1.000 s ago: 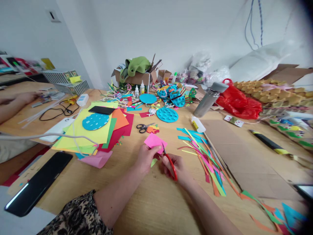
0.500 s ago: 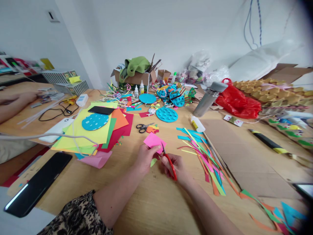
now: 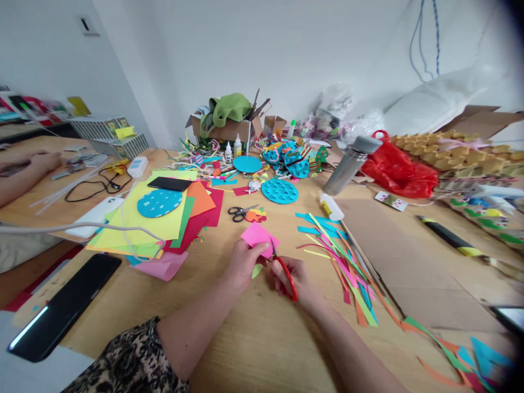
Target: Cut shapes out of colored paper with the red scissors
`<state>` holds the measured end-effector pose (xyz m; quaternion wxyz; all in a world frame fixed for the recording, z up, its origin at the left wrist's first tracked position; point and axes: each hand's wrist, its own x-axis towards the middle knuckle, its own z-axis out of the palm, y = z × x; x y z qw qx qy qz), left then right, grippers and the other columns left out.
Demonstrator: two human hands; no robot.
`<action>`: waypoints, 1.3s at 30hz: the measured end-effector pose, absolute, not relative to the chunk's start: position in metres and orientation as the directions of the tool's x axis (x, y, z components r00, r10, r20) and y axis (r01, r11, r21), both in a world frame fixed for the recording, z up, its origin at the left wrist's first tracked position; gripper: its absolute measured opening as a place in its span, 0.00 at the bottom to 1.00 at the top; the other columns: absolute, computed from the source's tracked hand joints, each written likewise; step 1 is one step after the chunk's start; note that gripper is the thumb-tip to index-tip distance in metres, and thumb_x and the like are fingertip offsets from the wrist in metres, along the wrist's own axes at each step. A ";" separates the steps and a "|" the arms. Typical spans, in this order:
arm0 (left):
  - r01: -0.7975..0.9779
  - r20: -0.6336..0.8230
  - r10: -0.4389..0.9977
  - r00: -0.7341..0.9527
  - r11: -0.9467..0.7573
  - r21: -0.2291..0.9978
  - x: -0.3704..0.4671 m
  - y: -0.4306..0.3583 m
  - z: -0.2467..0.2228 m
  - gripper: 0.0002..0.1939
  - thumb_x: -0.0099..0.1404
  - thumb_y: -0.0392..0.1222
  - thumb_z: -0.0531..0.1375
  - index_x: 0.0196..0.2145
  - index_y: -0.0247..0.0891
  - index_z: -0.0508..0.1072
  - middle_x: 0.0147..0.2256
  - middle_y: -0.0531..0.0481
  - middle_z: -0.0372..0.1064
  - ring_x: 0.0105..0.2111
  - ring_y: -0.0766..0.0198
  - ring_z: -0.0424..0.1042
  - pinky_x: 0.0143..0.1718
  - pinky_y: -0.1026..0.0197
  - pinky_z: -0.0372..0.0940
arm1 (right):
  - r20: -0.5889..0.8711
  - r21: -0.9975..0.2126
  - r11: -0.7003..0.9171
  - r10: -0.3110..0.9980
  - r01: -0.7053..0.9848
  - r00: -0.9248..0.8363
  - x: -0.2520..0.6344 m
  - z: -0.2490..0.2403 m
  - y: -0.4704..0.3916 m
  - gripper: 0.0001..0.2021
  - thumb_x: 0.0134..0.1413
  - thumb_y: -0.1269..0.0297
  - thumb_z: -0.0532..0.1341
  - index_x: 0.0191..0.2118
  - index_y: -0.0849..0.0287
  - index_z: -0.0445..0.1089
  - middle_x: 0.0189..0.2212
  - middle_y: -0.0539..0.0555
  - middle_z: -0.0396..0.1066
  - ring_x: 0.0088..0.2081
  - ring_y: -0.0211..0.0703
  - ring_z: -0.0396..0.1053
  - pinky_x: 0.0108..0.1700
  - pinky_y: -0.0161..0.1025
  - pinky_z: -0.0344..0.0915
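Between thumb and fingers, my left hand [image 3: 244, 263] pinches a small pink paper [image 3: 258, 236]. Red-handled scissors [image 3: 287, 275] are held in my right hand [image 3: 295, 279], their blades at the paper's right edge. A green paper piece [image 3: 257, 270] shows just below my left fingers. Beyond the pink paper lie black-handled scissors [image 3: 238, 213] beside an orange and red cutout [image 3: 255, 214]. Right of my hands, coloured paper strips [image 3: 339, 251] are spread in a loose pile.
Coloured sheets [image 3: 123, 229] and a black phone [image 3: 65, 305] lie left. A grey bottle [image 3: 346, 169], cardboard [image 3: 401, 262] and a black-yellow cutter [image 3: 448, 237] are right. Another person's hand [image 3: 43, 164] rests at far left. Blue discs [image 3: 280, 191] and craft pieces sit behind.
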<state>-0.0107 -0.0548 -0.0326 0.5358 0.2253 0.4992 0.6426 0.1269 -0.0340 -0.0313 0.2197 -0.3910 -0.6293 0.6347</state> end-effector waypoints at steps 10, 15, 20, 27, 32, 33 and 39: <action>-0.485 -0.263 0.906 -0.331 0.075 0.871 -0.010 -0.054 -0.030 0.11 0.47 0.41 0.67 0.28 0.32 0.76 0.22 0.48 0.72 0.21 0.66 0.68 0.24 0.64 0.62 | -0.235 -0.965 -0.122 0.788 0.230 -0.569 0.125 -0.026 -0.035 0.29 0.42 0.33 0.64 0.20 0.57 0.60 0.12 0.47 0.62 0.13 0.32 0.57 0.17 0.31 0.49; -0.493 -0.267 0.902 -0.340 0.071 0.867 -0.011 -0.053 -0.032 0.12 0.47 0.42 0.68 0.28 0.31 0.76 0.22 0.48 0.71 0.21 0.67 0.68 0.22 0.65 0.60 | -0.227 -0.968 -0.116 0.777 0.221 -0.587 0.126 -0.032 -0.034 0.31 0.43 0.29 0.61 0.20 0.57 0.61 0.11 0.48 0.62 0.12 0.32 0.56 0.16 0.32 0.49; -0.466 -0.247 0.911 -0.331 0.069 0.882 -0.012 -0.054 -0.033 0.12 0.48 0.42 0.67 0.28 0.31 0.76 0.22 0.48 0.70 0.21 0.67 0.67 0.22 0.65 0.60 | -0.226 -0.971 -0.130 0.768 0.199 -0.600 0.126 -0.034 -0.034 0.33 0.44 0.27 0.58 0.23 0.58 0.62 0.12 0.47 0.63 0.13 0.32 0.57 0.17 0.32 0.50; -0.458 -0.241 0.910 -0.339 0.064 0.887 -0.011 -0.053 -0.034 0.10 0.48 0.41 0.67 0.27 0.32 0.75 0.22 0.48 0.70 0.21 0.67 0.68 0.22 0.65 0.60 | -0.217 -0.974 -0.133 0.763 0.181 -0.609 0.126 -0.032 -0.034 0.33 0.44 0.27 0.58 0.22 0.58 0.61 0.13 0.47 0.63 0.13 0.32 0.57 0.17 0.32 0.49; -0.463 -0.244 0.905 -0.348 0.061 0.884 -0.011 -0.053 -0.035 0.10 0.48 0.41 0.67 0.27 0.32 0.75 0.22 0.49 0.70 0.21 0.67 0.67 0.22 0.65 0.60 | -0.230 -0.970 -0.130 0.770 0.205 -0.596 0.127 -0.030 -0.035 0.29 0.46 0.33 0.62 0.22 0.59 0.63 0.13 0.47 0.63 0.13 0.32 0.57 0.17 0.31 0.50; -0.464 -0.243 0.906 -0.346 0.060 0.884 -0.011 -0.053 -0.035 0.10 0.48 0.41 0.66 0.27 0.32 0.75 0.22 0.49 0.70 0.21 0.67 0.67 0.22 0.65 0.60 | -0.233 -0.969 -0.132 0.771 0.210 -0.592 0.127 -0.029 -0.035 0.29 0.46 0.33 0.62 0.22 0.58 0.62 0.13 0.47 0.63 0.13 0.32 0.57 0.17 0.31 0.50; -0.474 -0.252 0.901 -0.352 0.060 0.879 -0.011 -0.054 -0.032 0.10 0.47 0.41 0.67 0.27 0.32 0.75 0.22 0.49 0.70 0.21 0.67 0.67 0.23 0.65 0.60 | -0.241 -0.965 -0.129 0.776 0.227 -0.583 0.126 -0.027 -0.035 0.29 0.45 0.33 0.62 0.21 0.57 0.60 0.11 0.47 0.62 0.13 0.32 0.56 0.16 0.31 0.48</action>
